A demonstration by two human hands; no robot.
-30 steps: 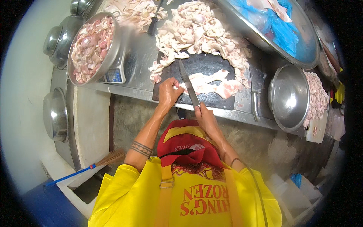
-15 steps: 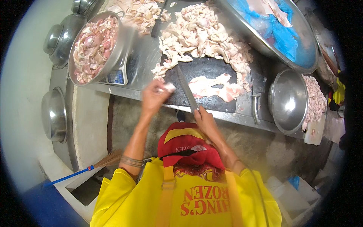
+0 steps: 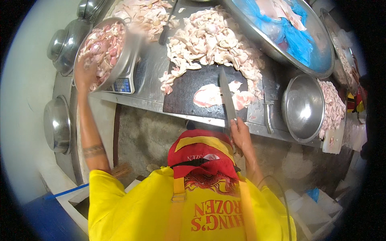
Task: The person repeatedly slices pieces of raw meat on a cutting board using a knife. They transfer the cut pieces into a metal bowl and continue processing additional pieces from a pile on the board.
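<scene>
My right hand grips a long knife by its handle, the blade pointing away from me. The blade crosses over a flat pale piece of raw meat or skin on the black cutting board; whether it touches the piece is unclear. At the far left my left hand reaches over the near rim of a steel bowl of cut pinkish meat. Motion smears its fingers, and I cannot see anything held in them. A large heap of pale pieces covers the board's far side.
Under the bowl is a weighing scale. A cleaver lies right of the board, and another dark-handled tool beyond it. Rightward stand an empty steel bowl and a large basin with blue plastic.
My left hand has moved left from the board, where it held a small pale piece, to the bowl. My right hand has shifted the knife rightward, over the flat piece.
</scene>
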